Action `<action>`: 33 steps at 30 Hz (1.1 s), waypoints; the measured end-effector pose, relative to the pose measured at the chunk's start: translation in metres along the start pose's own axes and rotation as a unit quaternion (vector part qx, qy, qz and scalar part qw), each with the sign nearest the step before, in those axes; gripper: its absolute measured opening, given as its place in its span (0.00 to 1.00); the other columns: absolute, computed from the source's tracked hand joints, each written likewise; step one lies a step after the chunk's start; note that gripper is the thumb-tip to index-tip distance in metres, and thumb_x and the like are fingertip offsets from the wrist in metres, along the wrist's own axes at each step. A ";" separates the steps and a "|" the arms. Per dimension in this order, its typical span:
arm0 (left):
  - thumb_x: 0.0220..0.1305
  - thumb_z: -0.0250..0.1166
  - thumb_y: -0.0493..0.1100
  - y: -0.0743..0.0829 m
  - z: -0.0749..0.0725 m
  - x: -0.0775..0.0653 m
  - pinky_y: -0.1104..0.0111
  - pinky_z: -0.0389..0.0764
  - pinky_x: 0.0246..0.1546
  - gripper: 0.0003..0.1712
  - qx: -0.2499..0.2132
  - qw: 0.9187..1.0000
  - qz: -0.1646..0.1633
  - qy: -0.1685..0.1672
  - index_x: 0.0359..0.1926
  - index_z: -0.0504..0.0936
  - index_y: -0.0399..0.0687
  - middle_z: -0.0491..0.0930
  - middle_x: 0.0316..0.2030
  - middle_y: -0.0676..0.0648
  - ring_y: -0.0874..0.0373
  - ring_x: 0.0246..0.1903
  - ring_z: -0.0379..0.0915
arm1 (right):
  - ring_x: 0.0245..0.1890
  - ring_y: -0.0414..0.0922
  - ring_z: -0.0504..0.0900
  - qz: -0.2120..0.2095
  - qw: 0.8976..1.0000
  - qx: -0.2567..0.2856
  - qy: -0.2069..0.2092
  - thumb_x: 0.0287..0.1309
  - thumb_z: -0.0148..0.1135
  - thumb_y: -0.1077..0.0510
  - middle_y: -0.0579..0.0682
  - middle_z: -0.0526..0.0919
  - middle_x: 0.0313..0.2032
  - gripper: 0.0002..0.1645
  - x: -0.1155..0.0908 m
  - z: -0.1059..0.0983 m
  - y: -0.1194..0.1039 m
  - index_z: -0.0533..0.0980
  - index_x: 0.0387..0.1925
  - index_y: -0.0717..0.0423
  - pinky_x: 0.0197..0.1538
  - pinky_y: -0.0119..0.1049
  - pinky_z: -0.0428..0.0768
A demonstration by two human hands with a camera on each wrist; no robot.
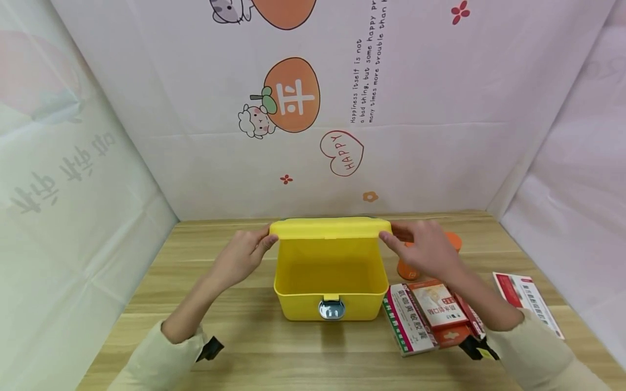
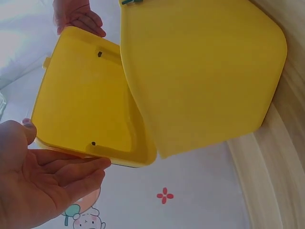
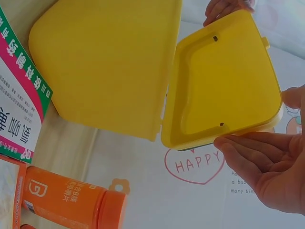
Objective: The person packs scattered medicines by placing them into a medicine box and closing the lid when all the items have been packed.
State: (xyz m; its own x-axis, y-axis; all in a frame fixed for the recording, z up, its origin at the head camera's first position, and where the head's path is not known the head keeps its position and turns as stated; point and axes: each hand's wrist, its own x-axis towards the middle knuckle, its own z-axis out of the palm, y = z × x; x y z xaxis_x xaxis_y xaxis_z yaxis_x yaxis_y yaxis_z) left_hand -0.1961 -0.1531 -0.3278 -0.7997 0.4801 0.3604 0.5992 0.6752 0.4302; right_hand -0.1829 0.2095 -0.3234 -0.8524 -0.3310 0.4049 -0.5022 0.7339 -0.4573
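a white printed backdrop stands behind a wooden table, and on the table's middle sits the yellow box, upright, its lid raised at the back. the box looks like thin, smooth plastic: probably light and fairly stiff, a little slippery on its flat walls, and hardly fragile, though the hinge could strain if the lid were forced. the lid should swing easily, and its two side rims near the front corners seem a good place to take hold; for shifting the whole box, the lower side walls would serve better.

both hands are on the lid, one at each side. the left hand pinches one corner, thumb on the front rim and fingers along the outer face; the right hand grips the opposite corner the same way.

right of the box lie a white, pink and green carton, just beside it, and an orange-and-white carton; a flat red-and-white packet lies farther right. the head view has the orange bottle partly hidden behind the right hand, while the right wrist view shows its label and cap plainly. the metal latch shows only in the head view. the wrist views alone show the lid's inner face and its two small dark holes.
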 end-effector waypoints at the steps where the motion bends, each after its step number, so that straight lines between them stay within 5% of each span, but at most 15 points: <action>1: 0.76 0.52 0.48 0.000 -0.001 0.001 0.74 0.63 0.22 0.19 -0.003 1.000 -0.001 -0.003 0.52 0.81 0.40 0.56 0.17 0.56 0.68 0.17 0.46 | 0.42 0.59 0.89 0.002 1.000 0.000 -0.002 0.69 0.58 0.47 0.65 0.87 0.44 0.28 0.001 -0.001 0.000 0.82 0.49 0.71 0.44 0.52 0.87; 21: 0.77 0.51 0.45 0.001 -0.009 0.013 0.74 0.60 0.22 0.16 -0.021 0.999 -0.025 -0.008 0.38 0.80 0.39 0.56 0.16 0.54 0.64 0.17 0.47 | 0.39 0.53 0.89 0.016 1.000 0.008 -0.023 0.71 0.56 0.47 0.59 0.90 0.40 0.24 0.016 -0.010 -0.003 0.84 0.47 0.64 0.44 0.50 0.87; 29: 0.76 0.53 0.45 0.005 -0.016 0.019 0.73 0.56 0.21 0.16 -0.022 0.999 -0.037 -0.005 0.44 0.82 0.38 0.56 0.16 0.54 0.63 0.16 0.47 | 0.38 0.53 0.89 0.027 0.999 0.003 -0.028 0.71 0.55 0.45 0.60 0.89 0.40 0.26 0.021 -0.014 -0.004 0.84 0.47 0.66 0.45 0.51 0.87; 33: 0.77 0.51 0.46 0.005 -0.017 0.022 0.70 0.65 0.24 0.19 -0.022 0.999 -0.042 -0.011 0.46 0.83 0.37 0.60 0.15 0.51 0.60 0.16 0.49 | 0.39 0.54 0.88 0.029 0.999 0.004 -0.028 0.71 0.55 0.46 0.60 0.89 0.40 0.26 0.023 -0.016 -0.003 0.84 0.47 0.65 0.46 0.52 0.86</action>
State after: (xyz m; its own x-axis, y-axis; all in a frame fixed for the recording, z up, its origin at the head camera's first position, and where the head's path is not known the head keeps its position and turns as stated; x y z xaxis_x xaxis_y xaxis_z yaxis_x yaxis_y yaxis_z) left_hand -0.2104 -0.1490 -0.3038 -0.8474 0.4355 0.3038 0.5310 0.6888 0.4936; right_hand -0.1985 0.2091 -0.2995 -0.8868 -0.3209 0.3326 -0.4528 0.7477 -0.4857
